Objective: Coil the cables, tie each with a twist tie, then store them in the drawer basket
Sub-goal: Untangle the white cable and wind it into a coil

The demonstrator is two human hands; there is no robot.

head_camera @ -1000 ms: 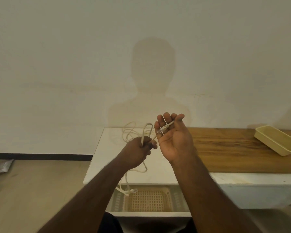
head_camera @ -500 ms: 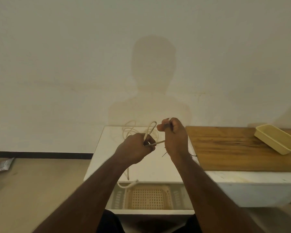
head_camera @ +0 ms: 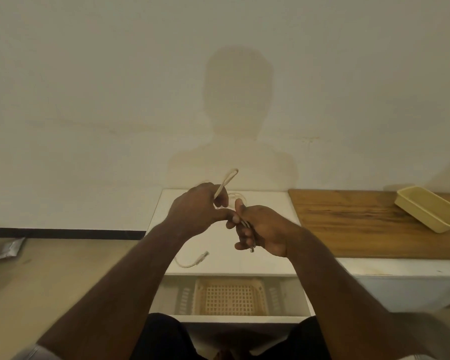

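Both hands pinch the cream cable [head_camera: 225,181]: left hand [head_camera: 198,213] its folded loop, right hand [head_camera: 260,229] its plug end.

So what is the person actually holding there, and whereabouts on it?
A cream network cable. The left hand grips a folded loop of it; the right hand grips it near one plug end. The other plug lies on the white cabinet top.

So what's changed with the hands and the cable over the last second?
The right hand, open-palmed with the plug end across its fingers a second ago, has turned over, closed round that end and dropped lower. The left hand keeps its grip on the cable, whose loop now sticks up taller. The free plug end has risen from over the drawer basket onto the white top. The tray stayed put.
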